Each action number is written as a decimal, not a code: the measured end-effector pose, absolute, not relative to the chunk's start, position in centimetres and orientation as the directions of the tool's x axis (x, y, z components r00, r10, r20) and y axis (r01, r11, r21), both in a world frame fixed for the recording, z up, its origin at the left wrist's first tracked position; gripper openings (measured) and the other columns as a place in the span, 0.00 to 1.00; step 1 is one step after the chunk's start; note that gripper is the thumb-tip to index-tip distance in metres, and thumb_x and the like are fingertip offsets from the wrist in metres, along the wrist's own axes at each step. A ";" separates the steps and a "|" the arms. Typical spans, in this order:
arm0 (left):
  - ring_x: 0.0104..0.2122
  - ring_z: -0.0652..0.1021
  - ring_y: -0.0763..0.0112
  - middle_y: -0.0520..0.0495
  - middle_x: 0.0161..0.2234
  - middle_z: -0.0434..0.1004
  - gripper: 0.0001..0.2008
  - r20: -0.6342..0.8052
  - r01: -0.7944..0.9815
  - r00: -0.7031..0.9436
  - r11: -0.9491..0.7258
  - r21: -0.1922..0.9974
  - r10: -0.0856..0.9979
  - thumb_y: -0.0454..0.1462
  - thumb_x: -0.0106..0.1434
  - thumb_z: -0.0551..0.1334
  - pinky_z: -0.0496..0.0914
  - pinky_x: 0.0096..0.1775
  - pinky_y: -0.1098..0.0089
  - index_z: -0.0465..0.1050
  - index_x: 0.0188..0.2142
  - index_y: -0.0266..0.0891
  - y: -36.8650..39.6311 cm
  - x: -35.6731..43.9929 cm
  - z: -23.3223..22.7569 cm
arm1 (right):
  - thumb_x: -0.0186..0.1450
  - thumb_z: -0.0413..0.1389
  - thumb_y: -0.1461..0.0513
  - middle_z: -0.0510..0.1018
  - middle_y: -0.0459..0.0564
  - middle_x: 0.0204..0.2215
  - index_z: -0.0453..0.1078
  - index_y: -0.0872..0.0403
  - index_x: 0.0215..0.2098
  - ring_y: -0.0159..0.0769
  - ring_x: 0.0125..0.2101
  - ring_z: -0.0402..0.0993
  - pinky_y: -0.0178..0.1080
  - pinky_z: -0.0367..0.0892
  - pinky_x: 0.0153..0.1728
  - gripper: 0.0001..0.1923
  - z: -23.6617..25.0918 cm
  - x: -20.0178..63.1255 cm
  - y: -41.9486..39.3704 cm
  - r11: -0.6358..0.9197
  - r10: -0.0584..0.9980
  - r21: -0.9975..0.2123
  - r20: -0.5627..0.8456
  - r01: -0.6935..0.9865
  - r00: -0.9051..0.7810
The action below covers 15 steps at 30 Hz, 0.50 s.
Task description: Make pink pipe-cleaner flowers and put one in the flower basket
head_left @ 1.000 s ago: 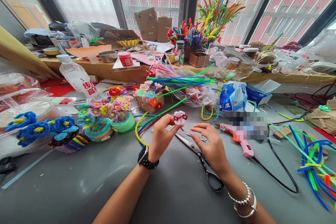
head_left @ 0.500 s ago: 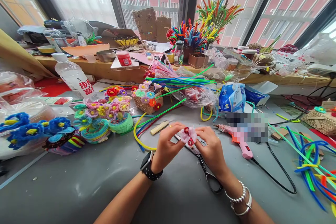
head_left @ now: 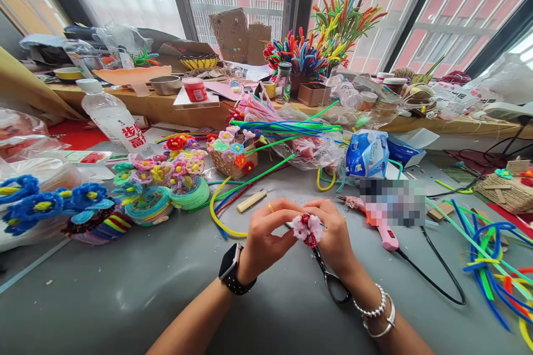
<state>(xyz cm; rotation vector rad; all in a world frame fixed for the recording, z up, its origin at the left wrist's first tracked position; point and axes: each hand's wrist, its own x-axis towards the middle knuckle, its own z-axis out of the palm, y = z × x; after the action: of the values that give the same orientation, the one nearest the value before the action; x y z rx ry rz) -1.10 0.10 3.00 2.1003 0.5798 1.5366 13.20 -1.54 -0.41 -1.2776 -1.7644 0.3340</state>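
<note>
Pink-and-red pipe-cleaner flower [head_left: 307,229] is being pinched between the fingertips of left hand [head_left: 266,236] and right hand [head_left: 333,236], above scissors [head_left: 328,277] lying on the grey bench [head_left: 125,299]; petals are best shaped by gripping lightly, turning slowly.

Pink-and-red flower [head_left: 307,229], black-handled scissors [head_left: 331,283], pink glue gun [head_left: 375,219], grey table [head_left: 125,299].

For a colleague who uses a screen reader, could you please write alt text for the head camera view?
Both hands, the left hand and the right hand, pinch a small pink and red pipe-cleaner flower above a grey table. Black-handled scissors lie beneath it, a pink glue gun to the right, finished flower baskets to the left.
</note>
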 end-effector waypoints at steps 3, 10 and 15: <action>0.26 0.73 0.74 0.46 0.25 0.73 0.03 0.754 0.088 0.274 -0.796 0.598 0.597 0.29 0.52 0.60 0.68 0.30 0.74 0.71 0.27 0.35 0.2 -1.1 3.0 | 0.59 0.52 0.64 0.72 0.48 0.30 0.71 0.52 0.30 0.36 0.33 0.64 0.39 0.61 0.34 0.05 -0.6 13.3 -1.5 0.427 0.863 -0.658 0.502 0.620 -0.061; 0.26 0.72 0.73 0.48 0.25 0.74 0.02 0.673 0.142 0.258 -0.716 0.683 0.693 0.33 0.52 0.61 0.67 0.30 0.73 0.71 0.26 0.36 0.6 -1.4 3.0 | 0.59 0.52 0.64 0.72 0.49 0.32 0.71 0.51 0.32 0.38 0.35 0.65 0.40 0.62 0.36 0.06 -0.8 13.2 -1.2 0.439 0.850 -0.626 0.521 0.645 -0.073; 0.28 0.73 0.71 0.46 0.28 0.75 0.07 0.527 0.110 0.252 -0.565 0.817 0.811 0.37 0.52 0.61 0.68 0.32 0.72 0.72 0.31 0.35 1.3 -1.8 2.3 | 0.59 0.52 0.63 0.73 0.49 0.31 0.72 0.49 0.33 0.38 0.34 0.65 0.41 0.62 0.35 0.07 -0.8 13.1 -1.3 0.440 0.851 -0.614 0.517 0.655 -0.088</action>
<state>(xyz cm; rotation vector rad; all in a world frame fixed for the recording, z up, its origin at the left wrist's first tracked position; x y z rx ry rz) -1.82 1.26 2.35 1.8660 0.8388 1.3548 13.10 -1.28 -0.77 -1.2865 -1.8147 0.2812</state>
